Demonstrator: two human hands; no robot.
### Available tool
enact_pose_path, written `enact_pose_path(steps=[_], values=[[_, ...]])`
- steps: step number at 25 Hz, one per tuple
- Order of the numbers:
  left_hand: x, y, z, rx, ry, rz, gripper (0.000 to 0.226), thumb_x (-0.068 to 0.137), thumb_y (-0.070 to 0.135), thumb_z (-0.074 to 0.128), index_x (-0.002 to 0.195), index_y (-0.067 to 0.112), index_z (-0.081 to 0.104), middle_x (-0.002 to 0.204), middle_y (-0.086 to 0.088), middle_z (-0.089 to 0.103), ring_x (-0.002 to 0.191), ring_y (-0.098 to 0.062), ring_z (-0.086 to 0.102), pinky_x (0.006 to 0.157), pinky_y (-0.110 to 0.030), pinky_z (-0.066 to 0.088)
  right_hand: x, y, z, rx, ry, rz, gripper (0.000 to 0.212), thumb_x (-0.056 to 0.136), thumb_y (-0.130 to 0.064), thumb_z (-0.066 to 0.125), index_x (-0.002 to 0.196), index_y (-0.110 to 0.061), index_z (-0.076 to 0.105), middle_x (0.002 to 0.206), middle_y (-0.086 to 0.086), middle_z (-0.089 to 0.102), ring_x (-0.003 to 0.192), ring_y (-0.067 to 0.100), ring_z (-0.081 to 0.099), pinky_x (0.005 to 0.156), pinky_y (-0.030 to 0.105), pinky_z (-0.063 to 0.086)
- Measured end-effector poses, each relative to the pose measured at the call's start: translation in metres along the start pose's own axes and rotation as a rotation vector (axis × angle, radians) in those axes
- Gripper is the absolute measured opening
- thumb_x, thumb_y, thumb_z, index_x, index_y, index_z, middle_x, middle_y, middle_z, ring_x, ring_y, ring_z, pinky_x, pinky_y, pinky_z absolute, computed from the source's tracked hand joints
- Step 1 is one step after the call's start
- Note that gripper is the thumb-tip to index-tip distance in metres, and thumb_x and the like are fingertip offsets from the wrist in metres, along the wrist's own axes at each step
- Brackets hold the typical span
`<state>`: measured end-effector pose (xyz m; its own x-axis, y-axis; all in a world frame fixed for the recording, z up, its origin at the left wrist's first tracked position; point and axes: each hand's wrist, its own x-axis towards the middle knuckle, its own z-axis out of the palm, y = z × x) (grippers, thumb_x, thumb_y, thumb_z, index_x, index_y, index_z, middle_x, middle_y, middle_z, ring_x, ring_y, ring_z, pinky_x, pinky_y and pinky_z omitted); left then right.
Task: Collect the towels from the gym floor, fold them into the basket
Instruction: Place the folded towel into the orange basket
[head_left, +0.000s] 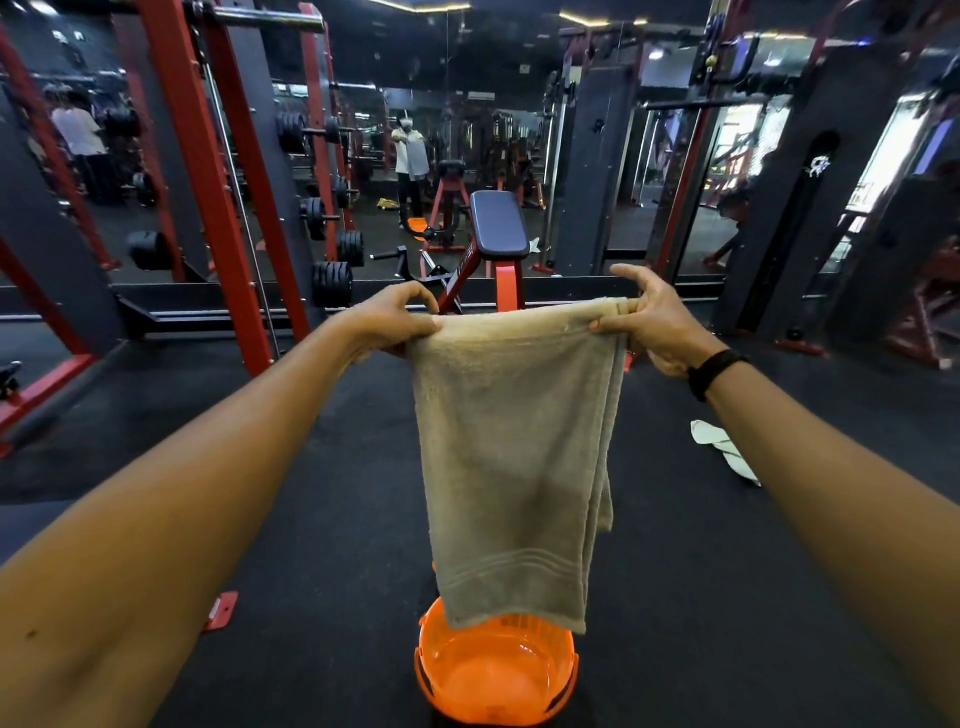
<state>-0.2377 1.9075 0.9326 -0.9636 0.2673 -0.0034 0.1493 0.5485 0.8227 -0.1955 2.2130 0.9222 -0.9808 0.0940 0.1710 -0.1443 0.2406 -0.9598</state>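
Observation:
A beige towel (511, 447) hangs doubled over in front of me, held up by its top edge. My left hand (397, 319) pinches the top left corner and my right hand (652, 319) pinches the top right corner, both arms stretched out. The towel's lower hem dangles just over the far rim of an orange plastic basket (496, 675) that stands on the black floor below. A white towel (724, 449) lies crumpled on the floor to the right.
A bench with a dark pad and red frame (498, 228) stands straight ahead. Red squat racks with weight plates (332, 283) fill the left. A mirror wall behind reflects a person. A red floor bracket (221, 610) sits at lower left.

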Motion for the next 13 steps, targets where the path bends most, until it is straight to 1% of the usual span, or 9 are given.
enact_pose_path(steps=[2,3,4,5,7,8,9,11,13], values=[[0.000,0.003,-0.001,-0.255,-0.010,-0.021,0.014,0.091,0.013,0.062,0.105,0.013,0.060,0.105,-0.007,0.057,0.090,-0.018,0.056,0.077,-0.035,0.057,0.002,-0.001,-0.006,0.072,0.030,-0.015,0.071,0.072,0.006,0.074,0.136,-0.010,0.047,0.106,0.014,0.065,0.105,0.030,0.063,0.082,0.037,0.058],[-0.001,0.005,-0.003,-0.366,-0.037,-0.015,0.015,0.088,0.008,0.065,0.102,0.013,0.061,0.106,-0.008,0.059,0.092,-0.019,0.058,0.079,-0.035,0.057,0.002,-0.001,-0.010,0.091,-0.002,-0.011,0.075,0.065,0.001,0.079,0.133,-0.009,0.050,0.111,0.015,0.063,0.108,0.031,0.062,0.080,0.034,0.059],[-0.003,0.007,-0.004,-0.441,-0.067,-0.001,0.022,0.083,0.003,0.068,0.101,0.013,0.062,0.104,-0.009,0.062,0.095,-0.020,0.060,0.078,-0.034,0.057,0.001,-0.003,-0.013,0.082,-0.048,-0.003,0.082,0.057,-0.002,0.083,0.133,-0.008,0.050,0.117,0.015,0.061,0.110,0.029,0.061,0.078,0.031,0.059],[-0.003,0.010,-0.006,-0.471,-0.085,0.020,0.029,0.078,-0.003,0.071,0.101,0.013,0.062,0.101,-0.009,0.063,0.095,-0.020,0.062,0.075,-0.030,0.058,-0.001,-0.003,-0.014,0.037,-0.097,-0.003,0.086,0.055,0.001,0.083,0.134,-0.007,0.049,0.122,0.015,0.058,0.112,0.028,0.060,0.078,0.028,0.059],[-0.003,0.014,-0.006,-0.373,-0.040,0.059,0.037,0.071,-0.008,0.074,0.102,0.011,0.064,0.092,-0.007,0.064,0.089,-0.018,0.063,0.067,-0.020,0.058,-0.001,-0.003,-0.013,-0.174,-0.111,-0.038,0.075,0.064,0.014,0.076,0.132,-0.007,0.051,0.126,0.012,0.054,0.113,0.026,0.057,0.083,0.027,0.057],[-0.002,0.015,-0.006,-0.268,0.008,0.075,0.039,0.069,-0.006,0.077,0.103,0.009,0.066,0.088,-0.006,0.064,0.084,-0.016,0.062,0.064,-0.016,0.056,0.000,-0.003,-0.012,-0.319,-0.080,-0.075,0.066,0.067,0.015,0.073,0.126,-0.008,0.056,0.123,0.010,0.055,0.112,0.025,0.057,0.086,0.027,0.055],[-0.001,0.015,-0.006,-0.165,0.054,0.095,0.040,0.067,-0.003,0.081,0.103,0.009,0.068,0.086,-0.005,0.063,0.080,-0.013,0.060,0.062,-0.013,0.054,0.001,-0.005,-0.009,-0.466,-0.039,-0.116,0.056,0.070,0.012,0.073,0.120,-0.011,0.061,0.118,0.008,0.058,0.109,0.023,0.058,0.087,0.028,0.053],[0.002,0.016,-0.005,-0.032,0.127,0.134,0.036,0.067,0.005,0.084,0.101,0.009,0.071,0.086,-0.005,0.065,0.076,-0.011,0.059,0.061,-0.013,0.052,0.003,-0.005,-0.006,-0.705,0.044,-0.168,0.039,0.073,0.000,0.076,0.109,-0.015,0.067,0.108,0.005,0.062,0.101,0.019,0.058,0.084,0.027,0.047],[0.004,0.015,-0.007,0.014,0.173,0.154,0.028,0.071,0.010,0.082,0.097,0.007,0.073,0.088,-0.007,0.067,0.076,-0.011,0.059,0.065,-0.018,0.054,0.004,-0.005,-0.005,-0.801,0.094,-0.191,0.026,0.076,-0.010,0.078,0.101,-0.013,0.071,0.099,0.004,0.062,0.095,0.016,0.056,0.078,0.023,0.040]])
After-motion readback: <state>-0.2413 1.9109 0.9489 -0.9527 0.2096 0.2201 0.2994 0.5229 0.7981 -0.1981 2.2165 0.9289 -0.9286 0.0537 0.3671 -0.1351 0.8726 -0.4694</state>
